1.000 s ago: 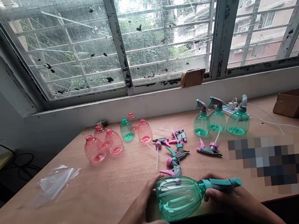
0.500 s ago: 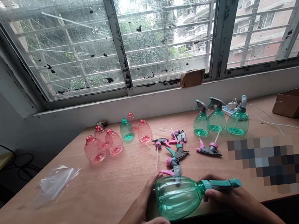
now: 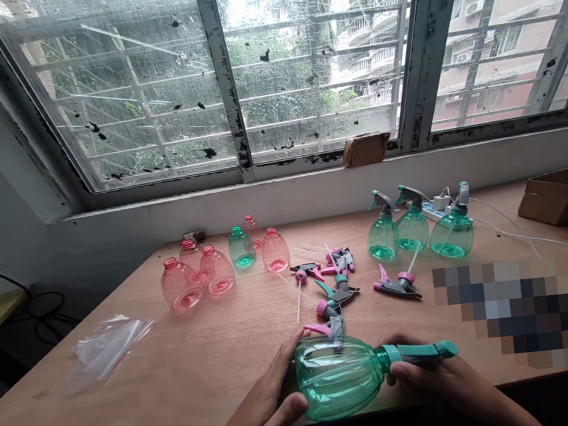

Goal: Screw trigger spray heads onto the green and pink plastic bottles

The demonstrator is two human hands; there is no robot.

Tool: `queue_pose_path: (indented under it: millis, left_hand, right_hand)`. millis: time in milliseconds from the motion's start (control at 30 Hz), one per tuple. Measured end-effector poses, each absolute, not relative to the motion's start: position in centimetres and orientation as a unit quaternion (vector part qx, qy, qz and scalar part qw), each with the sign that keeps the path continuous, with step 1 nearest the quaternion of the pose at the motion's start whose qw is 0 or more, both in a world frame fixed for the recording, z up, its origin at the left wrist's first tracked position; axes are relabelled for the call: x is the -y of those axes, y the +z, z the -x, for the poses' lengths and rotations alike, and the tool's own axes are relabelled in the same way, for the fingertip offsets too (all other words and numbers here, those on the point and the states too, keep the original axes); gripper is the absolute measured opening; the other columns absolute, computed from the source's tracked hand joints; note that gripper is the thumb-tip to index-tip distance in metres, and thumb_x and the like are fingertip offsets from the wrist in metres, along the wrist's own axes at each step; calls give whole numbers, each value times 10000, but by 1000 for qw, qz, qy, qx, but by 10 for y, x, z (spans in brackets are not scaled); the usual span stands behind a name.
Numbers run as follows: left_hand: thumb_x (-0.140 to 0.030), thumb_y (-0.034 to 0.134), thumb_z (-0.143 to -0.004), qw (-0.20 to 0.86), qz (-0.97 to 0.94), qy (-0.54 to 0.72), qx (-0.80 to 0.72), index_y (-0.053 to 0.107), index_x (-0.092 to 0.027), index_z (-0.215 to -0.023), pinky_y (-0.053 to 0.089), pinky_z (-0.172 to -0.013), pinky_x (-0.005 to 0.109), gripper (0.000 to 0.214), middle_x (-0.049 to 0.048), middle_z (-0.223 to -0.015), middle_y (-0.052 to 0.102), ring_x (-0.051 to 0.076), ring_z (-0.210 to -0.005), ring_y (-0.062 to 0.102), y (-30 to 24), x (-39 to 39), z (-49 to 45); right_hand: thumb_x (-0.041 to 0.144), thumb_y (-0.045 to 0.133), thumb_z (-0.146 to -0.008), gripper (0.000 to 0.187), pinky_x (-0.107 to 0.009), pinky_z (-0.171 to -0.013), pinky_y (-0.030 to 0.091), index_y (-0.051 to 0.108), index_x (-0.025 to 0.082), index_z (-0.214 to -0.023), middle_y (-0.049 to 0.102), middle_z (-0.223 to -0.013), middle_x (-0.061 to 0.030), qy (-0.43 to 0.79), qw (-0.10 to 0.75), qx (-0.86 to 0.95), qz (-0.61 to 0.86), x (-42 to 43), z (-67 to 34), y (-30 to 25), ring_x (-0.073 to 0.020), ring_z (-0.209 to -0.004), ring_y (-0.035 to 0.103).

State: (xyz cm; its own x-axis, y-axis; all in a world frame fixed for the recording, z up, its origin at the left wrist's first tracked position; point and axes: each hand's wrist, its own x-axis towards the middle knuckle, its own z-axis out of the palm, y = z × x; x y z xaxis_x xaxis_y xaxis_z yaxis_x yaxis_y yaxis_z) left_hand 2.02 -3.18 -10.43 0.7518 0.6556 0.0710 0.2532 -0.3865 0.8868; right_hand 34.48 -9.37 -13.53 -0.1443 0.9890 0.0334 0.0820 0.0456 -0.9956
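A clear green spray bottle (image 3: pixel 337 375) lies on its side near the front edge of the wooden table (image 3: pixel 217 353). My left hand (image 3: pixel 270 408) wraps round the bottle's base, thumb below and fingers behind. My right hand (image 3: pixel 433 379) grips the teal and grey spray head (image 3: pixel 421 352) at the bottle's neck. Loose spray heads (image 3: pixel 336 285) with pink and teal collars and white tubes lie just beyond the bottle.
Several empty pink bottles and one green bottle (image 3: pixel 241 247) stand at the back left. Three finished green spray bottles (image 3: pixel 413 224) stand at the back right. A clear plastic bag (image 3: pixel 106 344) lies left. A cardboard box (image 3: pixel 558 193) and white cables sit far right.
My left thumb has slid from the bottle's underside up onto its base. The bottle has turned slightly between my hands. Everything else stays put.
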Motion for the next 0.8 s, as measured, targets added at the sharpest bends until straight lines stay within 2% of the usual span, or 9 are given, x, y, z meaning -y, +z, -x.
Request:
queue_pose_path:
  millis: [67,133,233,333,533,600,667,733,800]
  left_hand:
    - [-584,506,-1060,476,-799,204,-306,226,-408,-1662,177,-1333,496,687,-26,-1765,245,320,-1622,216,-106,32,-18]
    - [-522,618,-1023,475,-793,198,-325,217,-404,-1665,178,-1331,518,766,-22,-1763,249,333,-1620,217,-107,32,-18]
    - [-340,813,-892,467,-797,186,-335,209,-387,-1669,211,-1324,522,986,-3,-1751,286,360,-1608,245,-104,32,-20]
    - [-205,862,-803,459,-804,180,-332,228,-387,-1666,221,-1322,521,1086,-1,-1740,317,378,-1598,264,-102,32,-24]
    - [-351,911,-779,474,-804,193,-302,225,-357,-1673,212,-1319,541,1126,21,-1750,290,420,-1604,219,-106,30,-23]
    - [-475,849,-844,477,-806,199,-290,231,-343,-1674,204,-1322,535,1043,28,-1755,274,412,-1609,206,-108,29,-21]
    - [-581,684,-958,476,-806,204,-287,249,-333,-1672,184,-1327,522,872,30,-1756,274,384,-1613,212,-109,29,-19]
    - [-625,533,-1027,472,-805,202,-297,260,-342,-1668,162,-1332,516,751,22,-1755,277,356,-1615,223,-109,29,-18]
    - [-633,494,-1041,468,-805,197,-307,259,-363,-1665,157,-1334,519,719,8,-1755,277,343,-1616,228,-108,30,-18]
  right_hand:
    - [520,768,-896,329,-258,-581,413,775,208,-999,719,-743,8,507,454,562,469,94,-345,-136,-163,-649,554]
    - [523,772,-895,332,-248,-574,409,773,207,-998,730,-756,3,514,458,553,469,93,-345,-137,-158,-648,556]
    - [531,781,-888,347,-238,-562,399,768,202,-998,726,-743,3,517,464,543,471,93,-344,-137,-151,-635,545]
    - [540,785,-882,354,-232,-561,401,763,202,-987,713,-727,11,523,465,539,469,94,-344,-136,-145,-624,541]
    - [549,773,-881,367,-243,-562,394,759,196,-979,690,-717,15,516,451,552,475,94,-343,-134,-151,-635,525]
    - [559,764,-881,382,-252,-567,398,756,192,-987,698,-726,7,510,447,558,478,94,-343,-133,-160,-643,530]
    - [566,752,-883,389,-262,-576,408,754,190,-983,702,-734,0,503,443,565,481,94,-343,-132,-169,-649,540]
    - [568,744,-882,386,-273,-589,420,752,192,-972,701,-735,-3,498,440,569,484,94,-343,-131,-178,-655,550]
    - [567,740,-879,381,-283,-599,426,751,195,-958,699,-738,-6,493,440,572,486,94,-342,-131,-187,-663,558]
